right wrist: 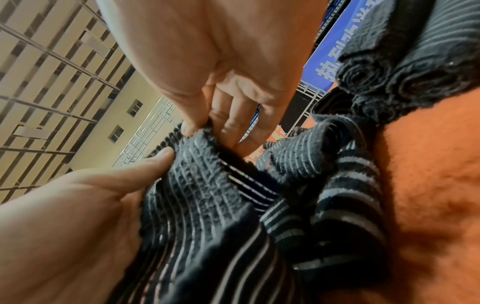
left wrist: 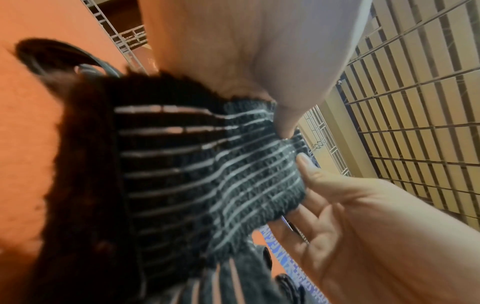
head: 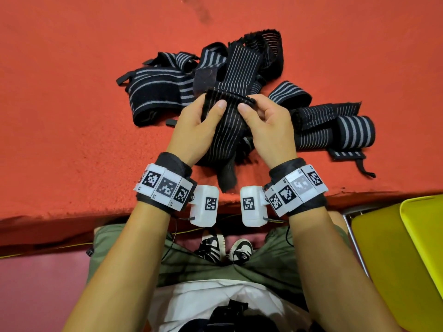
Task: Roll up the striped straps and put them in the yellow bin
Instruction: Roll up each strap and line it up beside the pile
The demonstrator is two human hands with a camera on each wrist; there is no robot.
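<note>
Orange-red felt covers the desk [head: 72, 116], and near the middle of its near edge a black strap with thin pale stripes [head: 225, 130] is held up between both hands, its lower end trailing down to the felt just short of that edge. The left hand [head: 194, 128] grips the strap's top left corner, thumb pressed on the front face and fingers [right wrist: 233, 123] curled behind the folded-over top edge; the right hand [head: 268, 128] pinches the top right corner the same way — thumb [left wrist: 309, 166] in front, fingers behind. Seen from the left wrist, the strap's top edge [left wrist: 259, 164] is turned over on itself, though how many turns it has made is hard to tell. Behind the hands, toward the middle of the desk, lies a loose heap of striped straps [head: 215, 68], some broad-striped and some fine-striped, overlapping one another. To the right of the hands a rolled strap [head: 354, 133] rests on the felt among flat ones. Beyond the desk's near right corner, a yellow bin [head: 407, 248] stands beside the person's right knee — well apart from the held strap.
</note>
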